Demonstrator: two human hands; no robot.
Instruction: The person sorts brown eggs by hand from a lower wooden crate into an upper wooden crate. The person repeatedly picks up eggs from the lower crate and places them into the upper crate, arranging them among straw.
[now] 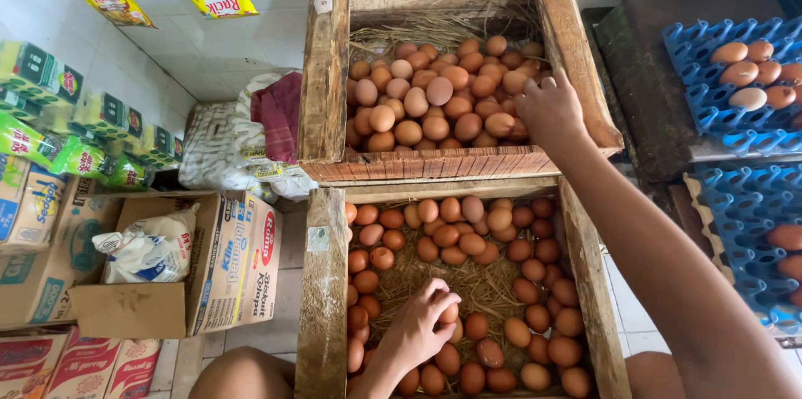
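Brown eggs [535,315] are packed on straw all round the left hand [418,332], whose fingers are curled over one egg [449,313] at their tips. Beyond, the right hand [547,111] is rested half-closed on the upper crate's eggs [434,98]; whether one is grasped cannot be told. Each egg is best lifted straight up, gently.

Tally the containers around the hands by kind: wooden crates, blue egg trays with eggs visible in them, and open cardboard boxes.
Wooden crates of eggs: 2, the far crate and the near crate
Blue egg trays with eggs visible: 2, the upper tray and the lower tray
Open cardboard boxes: 1, the box
Total: 5
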